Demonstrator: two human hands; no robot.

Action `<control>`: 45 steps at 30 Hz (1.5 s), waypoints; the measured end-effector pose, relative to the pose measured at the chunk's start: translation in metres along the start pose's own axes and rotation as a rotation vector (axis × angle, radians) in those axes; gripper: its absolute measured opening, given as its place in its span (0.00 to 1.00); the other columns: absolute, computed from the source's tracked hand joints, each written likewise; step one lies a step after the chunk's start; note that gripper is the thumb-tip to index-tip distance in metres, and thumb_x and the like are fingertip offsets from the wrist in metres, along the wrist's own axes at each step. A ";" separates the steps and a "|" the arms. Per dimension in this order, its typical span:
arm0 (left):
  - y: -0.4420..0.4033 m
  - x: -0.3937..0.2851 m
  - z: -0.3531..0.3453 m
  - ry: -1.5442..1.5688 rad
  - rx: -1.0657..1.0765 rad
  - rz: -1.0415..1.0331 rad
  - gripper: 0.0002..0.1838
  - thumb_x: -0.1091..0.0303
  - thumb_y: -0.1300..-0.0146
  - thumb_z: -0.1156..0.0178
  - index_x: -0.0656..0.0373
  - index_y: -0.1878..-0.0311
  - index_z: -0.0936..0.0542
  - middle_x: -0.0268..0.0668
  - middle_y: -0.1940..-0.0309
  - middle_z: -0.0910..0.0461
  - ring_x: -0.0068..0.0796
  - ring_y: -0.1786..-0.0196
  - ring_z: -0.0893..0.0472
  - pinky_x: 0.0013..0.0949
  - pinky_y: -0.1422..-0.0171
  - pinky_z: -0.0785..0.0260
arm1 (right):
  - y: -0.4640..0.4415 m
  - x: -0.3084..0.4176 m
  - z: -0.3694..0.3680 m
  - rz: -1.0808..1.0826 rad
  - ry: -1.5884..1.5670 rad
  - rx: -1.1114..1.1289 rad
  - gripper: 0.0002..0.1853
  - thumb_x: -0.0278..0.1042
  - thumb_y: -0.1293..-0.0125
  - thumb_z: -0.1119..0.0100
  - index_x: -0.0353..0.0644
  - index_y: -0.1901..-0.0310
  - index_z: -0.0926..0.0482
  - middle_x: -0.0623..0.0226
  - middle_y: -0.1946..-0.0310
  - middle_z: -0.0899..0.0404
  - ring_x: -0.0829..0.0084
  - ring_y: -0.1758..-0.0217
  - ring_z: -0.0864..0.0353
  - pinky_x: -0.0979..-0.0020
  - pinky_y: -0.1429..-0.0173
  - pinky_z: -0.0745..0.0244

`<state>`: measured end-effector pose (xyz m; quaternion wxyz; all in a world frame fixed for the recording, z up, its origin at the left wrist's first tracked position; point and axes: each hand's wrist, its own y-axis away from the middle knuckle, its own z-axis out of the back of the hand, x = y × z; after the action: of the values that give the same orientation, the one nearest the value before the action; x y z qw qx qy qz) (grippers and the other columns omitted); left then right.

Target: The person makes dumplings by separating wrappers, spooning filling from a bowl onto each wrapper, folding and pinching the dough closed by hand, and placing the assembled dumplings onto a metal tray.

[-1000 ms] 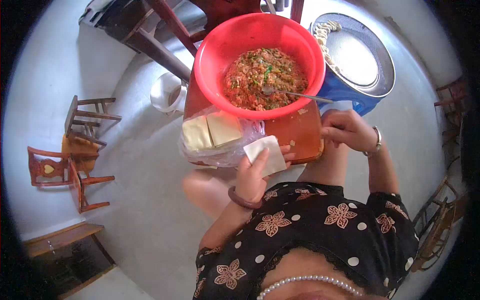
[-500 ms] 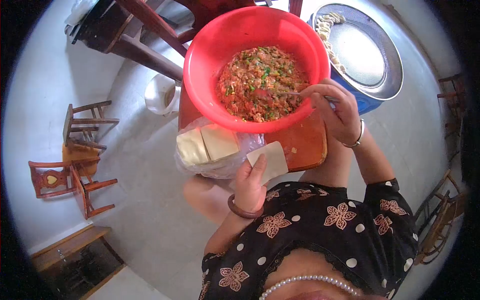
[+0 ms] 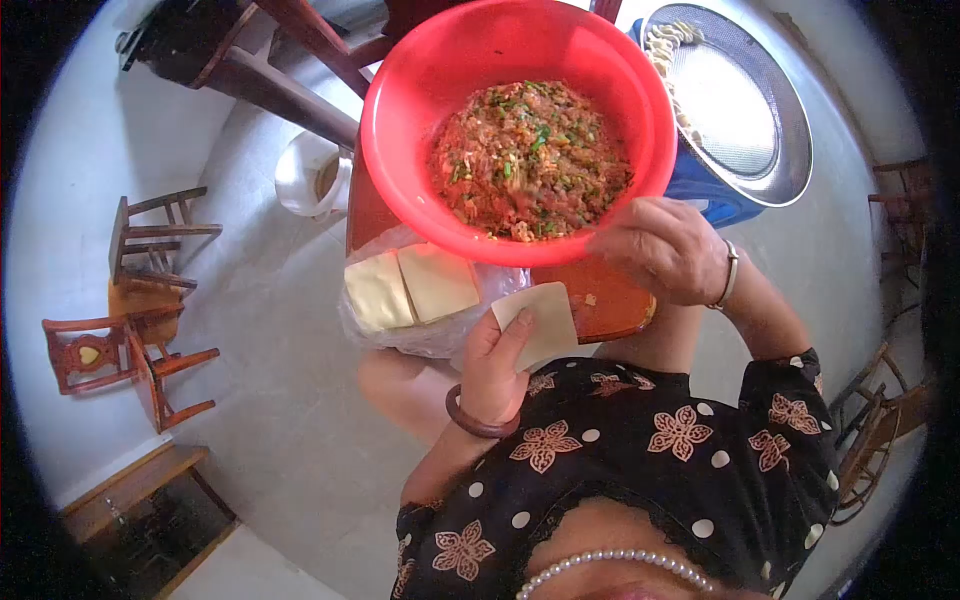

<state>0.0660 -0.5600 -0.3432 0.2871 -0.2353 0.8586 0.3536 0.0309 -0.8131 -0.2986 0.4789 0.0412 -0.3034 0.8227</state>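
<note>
A square wrapper (image 3: 543,322) lies in my left hand (image 3: 496,368), the thumb pressed on top of it. My right hand (image 3: 665,250) is closed at the near right rim of the red bowl (image 3: 400,170); the spoon seen earlier is mostly hidden or blurred there. Minced filling with green bits (image 3: 530,160) fills the middle of the bowl. Left of my left hand, two stacks of yellowish wrappers (image 3: 380,290) sit in an open plastic bag (image 3: 425,338) on the wooden stool (image 3: 605,300).
Behind the bowl to the right, a round mesh sieve (image 3: 795,150) with folded pieces (image 3: 665,50) along its left edge rests on a blue container (image 3: 705,190). A white bucket (image 3: 300,175) stands on the floor at the left. Small chairs (image 3: 150,350) lie farther left.
My right hand has moved from the stool's right edge to the bowl's near right rim, closing around the spoon's handle. My left hand still holds the wrapper. The view has shifted slightly.
</note>
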 end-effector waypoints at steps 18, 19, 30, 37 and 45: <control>0.003 -0.012 -0.002 0.155 0.030 0.055 0.20 0.68 0.26 0.55 0.70 0.37 0.33 0.50 0.42 0.25 0.42 0.39 0.24 0.44 0.34 0.32 | 0.006 0.001 -0.005 -0.062 -0.255 -0.073 0.10 0.24 0.40 0.40 0.38 0.56 0.22 0.60 0.65 0.22 0.58 0.65 0.20 0.63 0.63 0.22; 0.002 -0.012 -0.001 0.175 0.060 0.046 0.20 0.68 0.26 0.56 0.70 0.37 0.33 0.51 0.42 0.25 0.43 0.39 0.24 0.44 0.33 0.33 | 0.008 -0.001 -0.007 -0.043 -0.268 -0.099 0.09 0.24 0.39 0.40 0.37 0.56 0.22 0.59 0.65 0.22 0.58 0.65 0.20 0.63 0.63 0.22; -0.001 -0.021 -0.002 0.214 0.095 0.030 0.24 0.65 0.27 0.57 0.75 0.37 0.35 0.57 0.42 0.27 0.55 0.38 0.26 0.50 0.31 0.36 | 0.013 0.003 -0.019 -0.651 -0.733 -0.302 0.10 0.32 0.26 0.52 0.36 0.60 0.22 0.71 0.74 0.27 0.83 0.76 0.29 0.80 0.73 0.34; -0.004 -0.025 0.000 0.245 0.112 -0.013 0.25 0.64 0.27 0.58 0.74 0.35 0.37 0.56 0.39 0.29 0.54 0.36 0.28 0.51 0.30 0.37 | 0.021 -0.003 -0.032 -0.868 -0.951 -0.538 0.13 0.36 0.25 0.52 0.36 0.61 0.20 0.77 0.80 0.29 0.89 0.81 0.34 0.85 0.78 0.40; -0.023 -0.033 -0.015 0.280 0.195 -0.057 0.26 0.61 0.27 0.58 0.71 0.34 0.37 0.53 0.37 0.31 0.50 0.33 0.31 0.49 0.28 0.39 | 0.029 -0.013 -0.025 -0.816 -1.217 -0.868 0.12 0.36 0.27 0.49 0.35 0.60 0.20 0.74 0.76 0.27 0.86 0.80 0.34 0.84 0.77 0.41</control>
<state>0.0990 -0.5793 -0.3240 0.1959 -0.2778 0.9134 0.2241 0.0200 -0.8202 -0.3375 0.4648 0.3949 -0.7581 0.2310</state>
